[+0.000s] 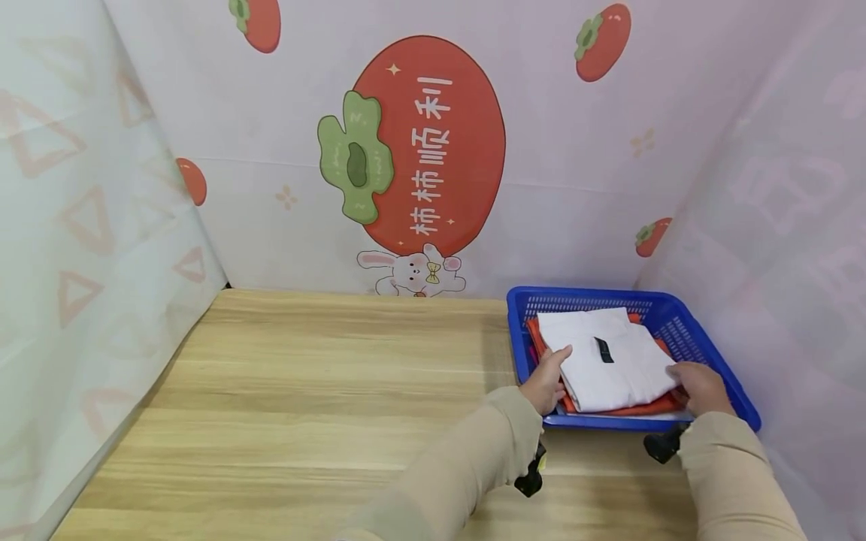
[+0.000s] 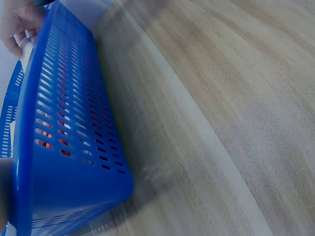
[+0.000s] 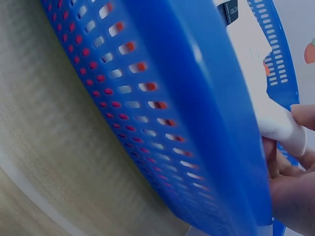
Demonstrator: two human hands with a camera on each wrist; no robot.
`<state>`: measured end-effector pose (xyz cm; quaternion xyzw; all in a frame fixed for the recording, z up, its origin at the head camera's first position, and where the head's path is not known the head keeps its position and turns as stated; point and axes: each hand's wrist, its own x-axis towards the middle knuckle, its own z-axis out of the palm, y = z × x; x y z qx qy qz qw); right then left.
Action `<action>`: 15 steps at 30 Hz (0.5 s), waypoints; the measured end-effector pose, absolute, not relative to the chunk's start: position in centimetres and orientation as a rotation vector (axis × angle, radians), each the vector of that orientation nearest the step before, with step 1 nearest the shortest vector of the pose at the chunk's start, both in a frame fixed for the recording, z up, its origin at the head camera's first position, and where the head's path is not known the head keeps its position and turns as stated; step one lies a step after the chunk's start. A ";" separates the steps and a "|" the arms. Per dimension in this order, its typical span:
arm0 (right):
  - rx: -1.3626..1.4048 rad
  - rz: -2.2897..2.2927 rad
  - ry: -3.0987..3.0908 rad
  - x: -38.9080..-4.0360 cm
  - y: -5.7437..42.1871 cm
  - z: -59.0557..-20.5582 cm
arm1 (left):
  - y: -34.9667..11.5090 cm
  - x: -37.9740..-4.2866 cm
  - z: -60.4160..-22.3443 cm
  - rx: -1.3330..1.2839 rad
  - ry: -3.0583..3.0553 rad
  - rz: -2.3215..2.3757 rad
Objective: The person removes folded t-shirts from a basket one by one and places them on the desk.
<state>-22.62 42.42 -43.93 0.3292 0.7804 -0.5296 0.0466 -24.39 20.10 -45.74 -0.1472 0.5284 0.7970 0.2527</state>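
On the tabletop [image 1: 304,391], a basket [image 1: 609,423] holds a white cloth [image 1: 619,379] hiding most of an orange cloth [image 1: 646,409], the right hand [image 1: 702,387] pinching the white edge, the left hand [image 1: 543,383] opposite, its grip unclear, the label [image 1: 604,350] too small to read fully.

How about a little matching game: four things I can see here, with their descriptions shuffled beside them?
Things:
1. White garment
2. Orange cloth
3. Basket
4. Table

Descriptions:
A. Blue, with openings in its walls
B. Showing around the edges beneath a white layer
C. Wood-patterned, underneath the basket
D. Bears a small dark label

Pairs: 1-D, 2-B, 3-A, 4-C.
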 end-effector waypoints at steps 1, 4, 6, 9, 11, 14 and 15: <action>0.950 -1.573 2.407 -22.6 42.4 -43.8 | 20.3 -24.4 -45.8 -0.393 1.445 2.172; 0.800 -1.487 2.442 -22.9 42.3 -43.8 | 20.8 -24.9 -46.6 -0.383 1.450 2.170; 0.720 -1.426 2.469 -23.1 42.4 -44.0 | 21.2 -25.3 -47.5 -0.350 1.478 2.168; 0.674 -1.398 2.455 -23.4 42.4 -44.1 | 22.1 -26.7 -50.2 -0.279 1.527 2.185; 0.670 -1.385 2.444 -23.5 42.3 -44.2 | 22.8 -27.5 -51.9 -0.245 1.550 2.188; 0.678 -1.349 2.467 -23.7 42.2 -44.4 | 23.6 -28.2 -53.3 -0.252 1.538 2.200; 0.692 -1.337 2.483 -23.7 42.2 -44.4 | 23.8 -28.3 -53.5 -0.257 1.515 2.201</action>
